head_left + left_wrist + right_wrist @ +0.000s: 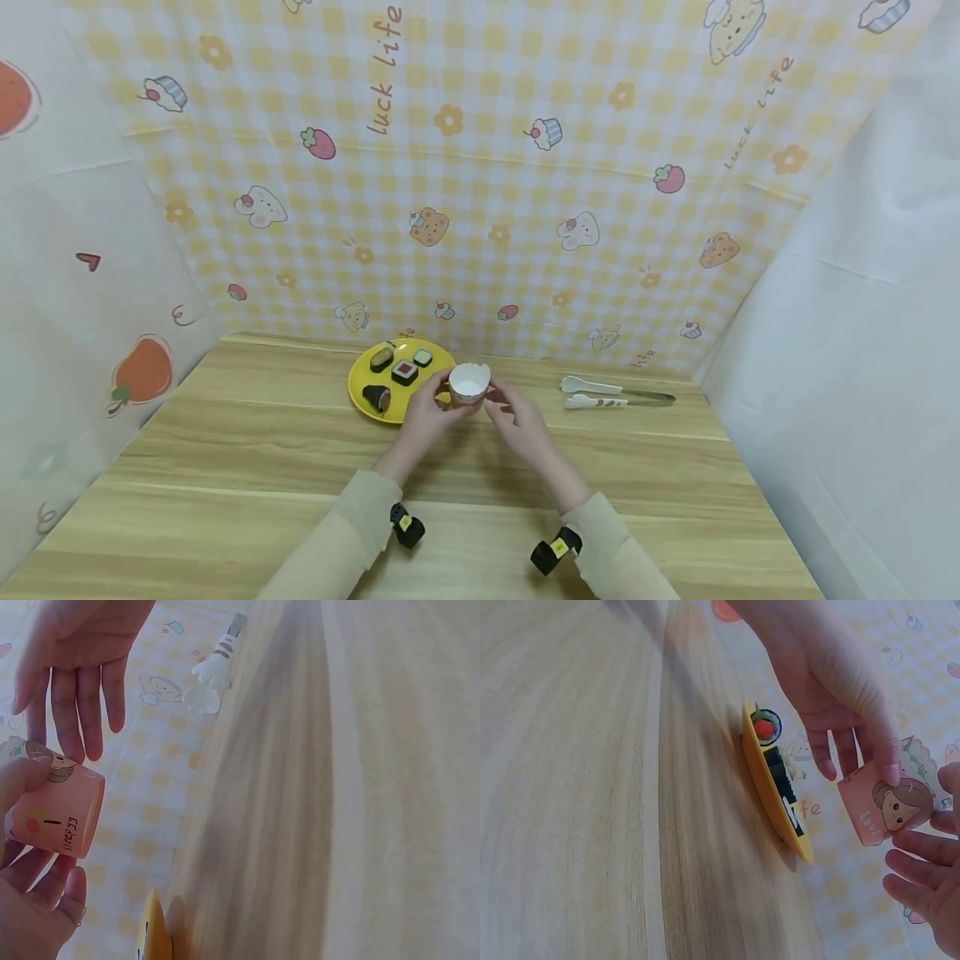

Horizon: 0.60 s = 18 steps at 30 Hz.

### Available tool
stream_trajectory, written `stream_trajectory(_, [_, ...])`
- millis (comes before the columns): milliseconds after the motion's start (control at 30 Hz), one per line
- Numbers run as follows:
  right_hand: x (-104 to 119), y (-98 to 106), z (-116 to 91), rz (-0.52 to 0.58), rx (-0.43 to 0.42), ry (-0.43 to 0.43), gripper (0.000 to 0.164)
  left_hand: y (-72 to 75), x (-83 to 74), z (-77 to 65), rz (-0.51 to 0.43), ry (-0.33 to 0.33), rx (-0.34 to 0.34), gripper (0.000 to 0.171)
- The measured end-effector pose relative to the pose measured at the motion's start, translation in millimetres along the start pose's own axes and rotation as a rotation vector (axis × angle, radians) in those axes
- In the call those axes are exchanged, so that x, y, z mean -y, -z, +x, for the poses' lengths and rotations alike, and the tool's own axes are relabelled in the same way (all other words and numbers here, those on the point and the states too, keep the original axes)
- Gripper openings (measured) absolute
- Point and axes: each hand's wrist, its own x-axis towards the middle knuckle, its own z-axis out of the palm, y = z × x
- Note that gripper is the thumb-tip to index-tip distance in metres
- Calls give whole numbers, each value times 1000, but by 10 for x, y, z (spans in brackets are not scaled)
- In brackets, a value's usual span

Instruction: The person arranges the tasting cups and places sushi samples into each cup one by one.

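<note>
A pink paper baking cup (469, 385) with a scalloped rim and white inside is raised above the table near its back edge. My left hand (426, 414) grips it, thumb on the near side and fingers behind. In the left wrist view the cup (64, 810) shows the word "sleepyy". My right hand (523, 421) is at the cup's right side; its fingers (88, 705) look straight in the left wrist view. The right wrist view shows the right hand (934, 881) beside the printed cup (892, 799); whether it touches, I cannot tell.
Left of the cup, a yellow plate (358, 379) holds several toy sushi pieces, among them a dark hand roll (377, 397). Tongs (618, 393) with white paw-shaped ends lie at the back right. A checkered cloth (480, 183) hangs behind the wooden table (247, 433).
</note>
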Motion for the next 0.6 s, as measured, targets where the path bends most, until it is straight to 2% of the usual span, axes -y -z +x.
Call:
stream_trajectory(400, [71,29,-60,3,54,-19,37,49,75,-144,12,-21,1,62])
stream_trajectory(600, [49,24,-57,-23,49,-30,33,57,109,-186,-13,1,16,64])
